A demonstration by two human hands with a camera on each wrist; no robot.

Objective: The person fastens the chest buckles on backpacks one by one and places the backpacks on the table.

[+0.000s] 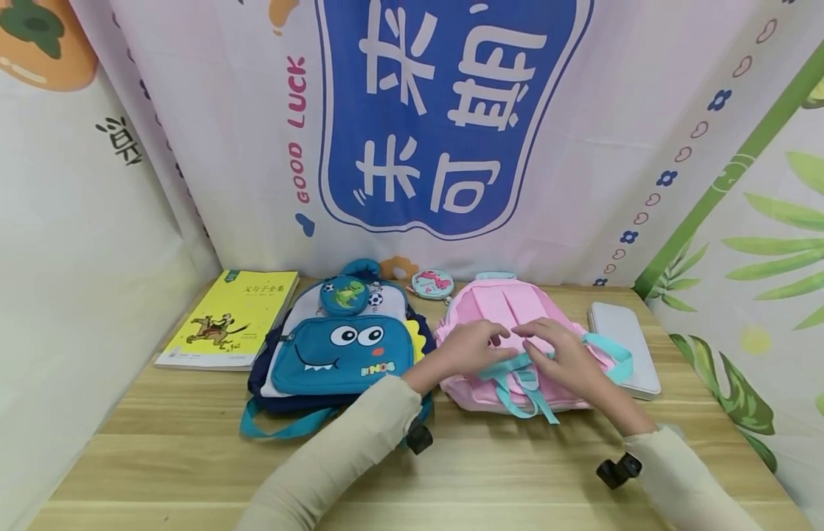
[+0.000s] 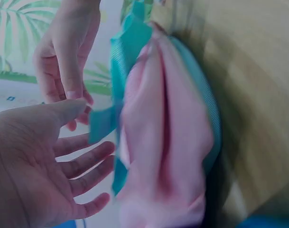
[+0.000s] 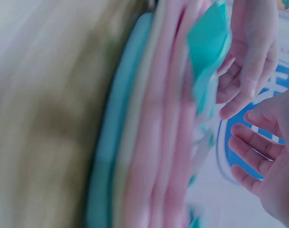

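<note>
A pink backpack (image 1: 511, 302) lies flat with its teal straps (image 1: 527, 391) upward. My left hand (image 1: 474, 346) hovers over it with fingers spread and gently bent; in the left wrist view a teal strap end (image 2: 102, 124) overlaps the fingertips, contact unclear. Opposite it, my right hand (image 1: 561, 354) is above the same bag, fingers loosely bent and apart. The right wrist view has both hands beside the blurred pink bag (image 3: 158, 123), with nothing visible in the right palm (image 3: 282, 156).
Left of the pink bag lies a blue dinosaur backpack (image 1: 345, 354) with a round dinosaur pouch (image 1: 345, 296). A yellow book (image 1: 235, 317) is further left. Behind sits a round pink-and-teal pouch (image 1: 432, 283). At right is a white case (image 1: 624, 346) on the wooden table (image 1: 186, 457).
</note>
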